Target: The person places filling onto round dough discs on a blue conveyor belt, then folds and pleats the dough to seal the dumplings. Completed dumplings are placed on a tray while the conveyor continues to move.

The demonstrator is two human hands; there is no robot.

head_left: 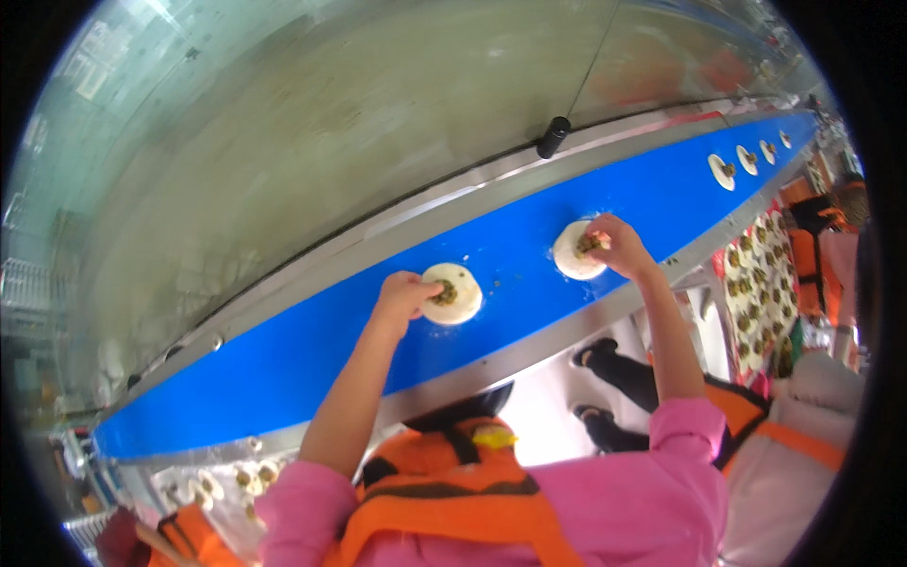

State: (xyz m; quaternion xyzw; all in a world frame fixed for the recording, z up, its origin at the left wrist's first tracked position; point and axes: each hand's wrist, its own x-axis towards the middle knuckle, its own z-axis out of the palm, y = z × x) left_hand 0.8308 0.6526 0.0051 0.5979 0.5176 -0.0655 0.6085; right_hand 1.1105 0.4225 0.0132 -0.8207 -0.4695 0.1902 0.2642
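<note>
The head view looks from the wearer's own head, through the left of two side-by-side fisheye lenses, steeply down and forward; the wearer's pink sleeves [307,501] and orange apron [416,449] sit closest, along the lower edge; the left hand [406,298] and right hand [619,248] lie near, mid-picture; the blue belt [520,293] crosses aslant, rising and narrowing rightward; a pale panel [331,161] stands beyond; black rounds the corners.

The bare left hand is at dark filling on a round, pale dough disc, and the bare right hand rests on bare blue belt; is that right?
No: the head view shows the bare right hand at dark filling on another round, pale dough disc. The rest is right.
</note>
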